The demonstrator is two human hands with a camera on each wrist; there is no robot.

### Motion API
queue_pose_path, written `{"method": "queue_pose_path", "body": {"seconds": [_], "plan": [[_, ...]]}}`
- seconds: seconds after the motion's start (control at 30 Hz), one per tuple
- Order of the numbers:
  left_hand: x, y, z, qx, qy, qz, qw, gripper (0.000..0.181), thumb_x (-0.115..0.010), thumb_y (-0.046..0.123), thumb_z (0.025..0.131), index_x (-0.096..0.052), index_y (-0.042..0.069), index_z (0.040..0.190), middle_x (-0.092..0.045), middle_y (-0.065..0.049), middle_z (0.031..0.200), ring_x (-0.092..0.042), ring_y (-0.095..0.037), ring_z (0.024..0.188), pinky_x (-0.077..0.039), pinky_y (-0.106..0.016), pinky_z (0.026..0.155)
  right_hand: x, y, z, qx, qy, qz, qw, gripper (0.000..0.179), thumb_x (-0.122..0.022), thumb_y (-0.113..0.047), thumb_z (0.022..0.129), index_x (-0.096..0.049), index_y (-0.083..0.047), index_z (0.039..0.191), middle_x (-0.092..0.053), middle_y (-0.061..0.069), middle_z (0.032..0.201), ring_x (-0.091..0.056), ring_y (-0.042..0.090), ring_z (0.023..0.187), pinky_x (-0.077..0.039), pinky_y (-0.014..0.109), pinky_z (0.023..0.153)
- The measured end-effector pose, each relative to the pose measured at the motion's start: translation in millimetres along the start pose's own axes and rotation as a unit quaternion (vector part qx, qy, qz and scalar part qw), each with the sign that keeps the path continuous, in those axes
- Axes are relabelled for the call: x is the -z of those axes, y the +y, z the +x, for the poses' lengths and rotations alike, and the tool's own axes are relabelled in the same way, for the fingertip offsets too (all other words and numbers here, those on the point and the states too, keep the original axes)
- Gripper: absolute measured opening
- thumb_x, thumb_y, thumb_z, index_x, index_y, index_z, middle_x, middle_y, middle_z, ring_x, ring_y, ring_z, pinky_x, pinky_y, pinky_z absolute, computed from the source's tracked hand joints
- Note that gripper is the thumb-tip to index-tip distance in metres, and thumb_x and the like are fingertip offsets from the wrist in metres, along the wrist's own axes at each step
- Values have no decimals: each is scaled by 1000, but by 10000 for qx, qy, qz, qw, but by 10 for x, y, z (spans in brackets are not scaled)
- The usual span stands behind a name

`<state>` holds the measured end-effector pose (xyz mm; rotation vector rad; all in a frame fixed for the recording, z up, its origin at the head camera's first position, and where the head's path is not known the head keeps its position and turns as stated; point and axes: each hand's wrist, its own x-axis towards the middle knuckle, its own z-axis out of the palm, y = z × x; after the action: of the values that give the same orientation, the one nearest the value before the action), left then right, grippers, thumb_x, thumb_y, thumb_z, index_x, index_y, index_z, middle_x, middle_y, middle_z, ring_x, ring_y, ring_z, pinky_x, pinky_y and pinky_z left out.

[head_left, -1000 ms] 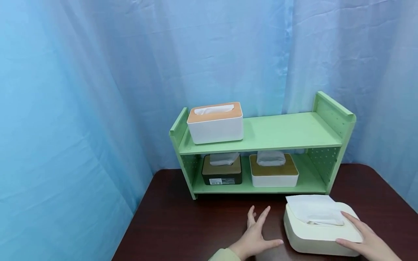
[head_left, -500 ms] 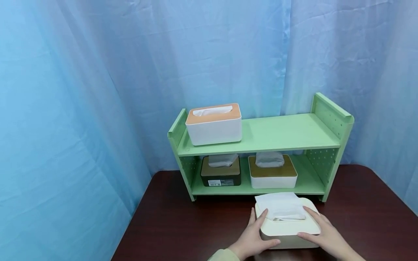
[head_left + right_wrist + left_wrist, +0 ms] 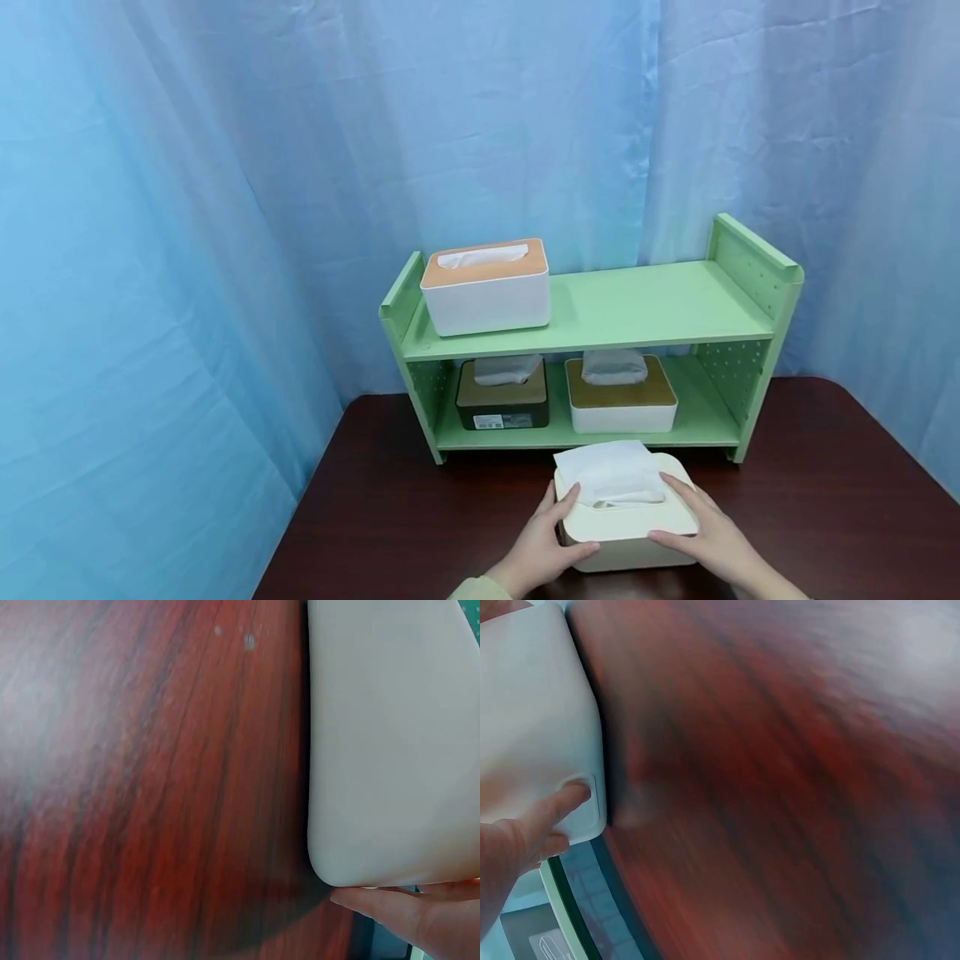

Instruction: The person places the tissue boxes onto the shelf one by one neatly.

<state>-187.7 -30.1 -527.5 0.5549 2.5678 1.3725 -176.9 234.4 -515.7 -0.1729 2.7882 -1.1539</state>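
A cream tissue box (image 3: pixel 630 523) with rounded corners is low on the dark table, a white tissue (image 3: pixel 611 471) hanging out of its top slot. My left hand (image 3: pixel 536 542) grips its left side, thumb at the front corner. In the left wrist view, one of that hand's fingertips (image 3: pixel 577 792) presses into a shallow recess near the box's end. My right hand (image 3: pixel 708 533) holds the right side, thumb at the front edge and another finger reaching onto the lid. In the right wrist view, a fingertip (image 3: pixel 345 898) touches beside the lower corner. The far sides are hidden.
Behind stands a green two-tier shelf (image 3: pixel 637 312). A white tissue box with a tan lid (image 3: pixel 487 287) sits on its upper tier. Below are a dark tissue box (image 3: pixel 501 400) and a white one with a brown lid (image 3: pixel 622 407). Blue curtains (image 3: pixel 450 125) hang behind the table.
The cream tissue box has slid left with my right hand at its side. My left hand, apart from it at first, now grips its left side. The view has shifted slightly.
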Motion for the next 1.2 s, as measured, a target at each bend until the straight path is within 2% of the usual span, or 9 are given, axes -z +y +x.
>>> {"method": "queue_pose_path", "body": {"seconds": [0.17,0.3,0.63,0.73,0.83,0.9,1.0,1.1,1.2], "plan": [[77,-85,-94,-46,-59,-107,9999,77,-71,42,82,-34,23,147,-14,-29,153,-23,-43,139,-37,-50,104,-82,-59,-31,120,299,-9,9995,86,-76,-47,75,-39,-12,144,-32,33,144,-35,54,127,-40,61,88],[127,-136,-124,-190,-58,-100,9998,78,-71,42,83,-33,24,148,-13,-26,155,-24,-40,140,-37,-43,105,-114,-48,-34,264,425,276,9984,83,-79,-41,73,-44,-12,142,-37,27,141,-37,50,127,-39,60,90],[261,-141,-155,-102,-286,-30,9995,76,-72,42,82,-37,25,146,-13,-27,154,-24,-40,140,-38,-41,105,-66,44,41,278,-522,1278,9900,79,-74,-28,82,-33,-9,147,-22,27,148,-17,55,134,-33,68,92],[293,-138,-160,-176,-325,-3,9993,76,-73,38,81,-37,23,146,-13,-28,154,-24,-41,140,-38,-40,105,-65,51,41,159,-683,1593,9847,80,-73,-26,82,-30,-10,148,-19,26,151,-15,52,136,-41,54,94],[292,-141,-161,-204,-270,-30,9994,76,-75,36,80,-39,22,146,-14,-27,154,-24,-40,140,-38,-40,105,-61,64,46,193,-709,1747,9819,80,-73,-25,82,-30,-9,148,-18,27,152,-16,48,137,-48,36,87],[276,-139,-162,-185,-203,-73,9996,75,-75,36,80,-40,23,145,-14,-27,154,-24,-40,139,-37,-41,105,-54,75,47,194,-669,1710,9828,79,-74,-26,82,-32,-10,148,-20,26,152,-18,45,137,-47,33,85],[249,-132,-170,-161,-115,-125,9997,75,-77,35,78,-42,23,144,-16,-27,154,-25,-41,139,-36,-42,106,-49,107,46,329,-616,1706,9829,79,-74,-25,81,-33,-8,147,-22,27,151,-30,15,136,-47,31,86],[236,-128,-181,-165,-24,-139,9998,75,-79,34,77,-44,22,143,-17,-28,153,-26,-41,138,-34,-43,107,-56,118,49,382,-616,1914,9788,79,-75,-22,81,-34,-5,146,-22,29,151,-29,-19,116,-48,24,85],[234,-137,-193,-172,60,-151,9997,75,-80,33,76,-45,20,142,-18,-29,152,-26,-42,138,-33,-43,108,-71,110,60,411,-568,2045,9764,79,-76,-22,79,-36,-5,145,-24,30,150,-24,-30,103,-45,17,81]]}}
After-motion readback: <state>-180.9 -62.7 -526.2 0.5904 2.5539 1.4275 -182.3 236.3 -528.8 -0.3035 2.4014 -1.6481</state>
